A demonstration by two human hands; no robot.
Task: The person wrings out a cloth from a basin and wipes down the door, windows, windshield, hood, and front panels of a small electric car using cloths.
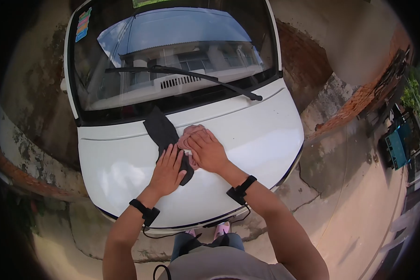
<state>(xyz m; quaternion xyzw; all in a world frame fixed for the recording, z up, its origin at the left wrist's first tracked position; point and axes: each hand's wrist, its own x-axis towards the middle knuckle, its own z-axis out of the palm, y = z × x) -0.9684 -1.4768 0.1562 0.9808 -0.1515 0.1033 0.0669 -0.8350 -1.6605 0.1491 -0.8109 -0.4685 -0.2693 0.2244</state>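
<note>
A dark grey cloth (pixel 160 129) lies lengthwise on the white hood (pixel 252 126) of a vehicle. My left hand (pixel 167 173) rests on the lower part of this cloth, palm down with the fingers stretched out. Just right of it, a crumpled pink cloth (pixel 190 133) is under my right hand (pixel 209 151), whose fingers lie over it and press it to the hood. The two cloths touch or nearly touch between my hands.
Beyond the hood is the windshield (pixel 182 35) with a black wiper (pixel 210 78) across its base. A brick wall (pixel 354 105) runs along the right, and a teal object (pixel 395 148) stands at the far right. Concrete ground (pixel 284 205) surrounds the vehicle.
</note>
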